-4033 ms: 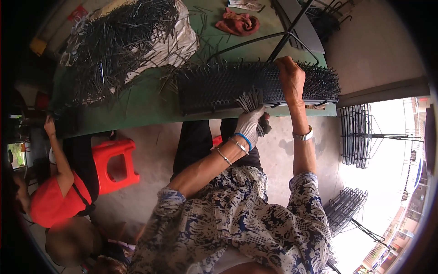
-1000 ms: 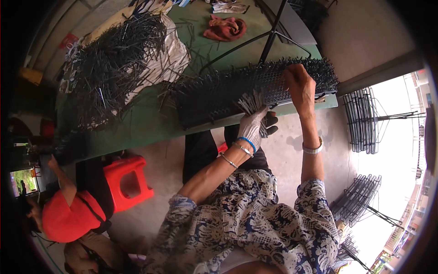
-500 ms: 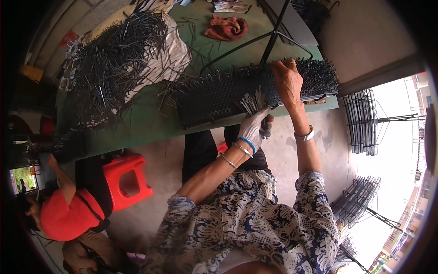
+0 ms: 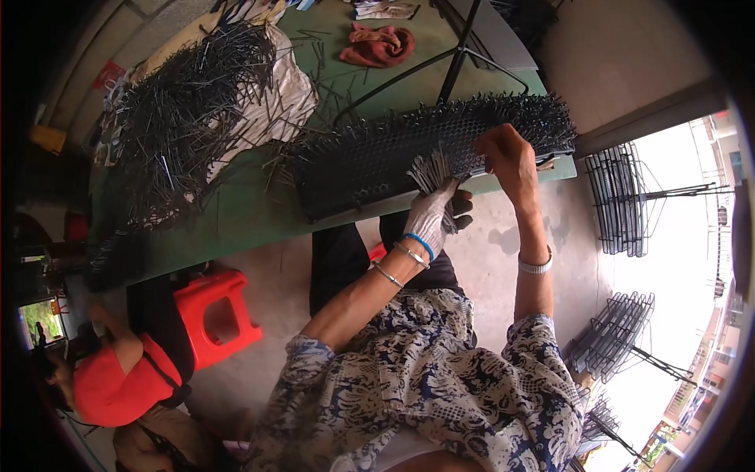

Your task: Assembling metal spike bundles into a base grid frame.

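My left hand (image 4: 429,216), in a whitish knitted glove, grips a bundle of thin metal rods (image 4: 429,173) at the front edge of a long black perforated rack (image 4: 346,182). The rod ends fan out above the fingers. Many small dark hooked pieces (image 4: 440,114) stand up from the rack's far rows, while the near left part shows bare holes. Over the rack's right half, just right of the bundle, my bare right hand (image 4: 513,164) has its fingers curled together. Whatever they pinch is too small to make out.
A big heap of dark metal rods (image 4: 177,126) covers a whitish sack (image 4: 291,82) on the green table (image 4: 236,212). Behind the rack stand a black metal frame (image 4: 458,59) and a reddish cloth (image 4: 377,46). A red stool (image 4: 236,346) and a co-worker (image 4: 122,377) are at left.
My right hand has come down from the rack's far rows toward its front edge, closer to me. My left hand keeps the bundle. The co-worker's raised arm has lowered.
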`<state>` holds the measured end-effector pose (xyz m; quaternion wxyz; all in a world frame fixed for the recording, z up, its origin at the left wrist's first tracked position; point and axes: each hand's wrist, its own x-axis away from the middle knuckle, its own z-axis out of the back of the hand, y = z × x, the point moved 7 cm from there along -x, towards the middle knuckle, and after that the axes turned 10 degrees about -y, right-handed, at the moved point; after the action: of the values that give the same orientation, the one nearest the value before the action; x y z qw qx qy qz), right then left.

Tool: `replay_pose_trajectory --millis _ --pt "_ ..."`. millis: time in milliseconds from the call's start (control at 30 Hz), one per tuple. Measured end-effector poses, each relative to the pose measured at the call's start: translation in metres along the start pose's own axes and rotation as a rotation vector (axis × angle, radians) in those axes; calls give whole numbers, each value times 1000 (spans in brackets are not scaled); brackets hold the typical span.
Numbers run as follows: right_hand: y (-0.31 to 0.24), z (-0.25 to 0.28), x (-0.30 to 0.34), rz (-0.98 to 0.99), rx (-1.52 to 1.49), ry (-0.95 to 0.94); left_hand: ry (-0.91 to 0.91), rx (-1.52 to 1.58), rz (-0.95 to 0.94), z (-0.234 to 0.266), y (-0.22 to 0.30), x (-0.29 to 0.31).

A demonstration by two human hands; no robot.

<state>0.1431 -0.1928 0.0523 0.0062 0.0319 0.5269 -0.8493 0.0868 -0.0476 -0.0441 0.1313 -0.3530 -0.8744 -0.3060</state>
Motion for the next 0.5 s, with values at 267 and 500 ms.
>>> replay_pose_trajectory --millis 267,500 --pt "-29 23 -24 351 387 486 86 141 125 1 -11 -1" --pt "-21 10 -38 312 386 389 15 136 123 0 -11 -2"
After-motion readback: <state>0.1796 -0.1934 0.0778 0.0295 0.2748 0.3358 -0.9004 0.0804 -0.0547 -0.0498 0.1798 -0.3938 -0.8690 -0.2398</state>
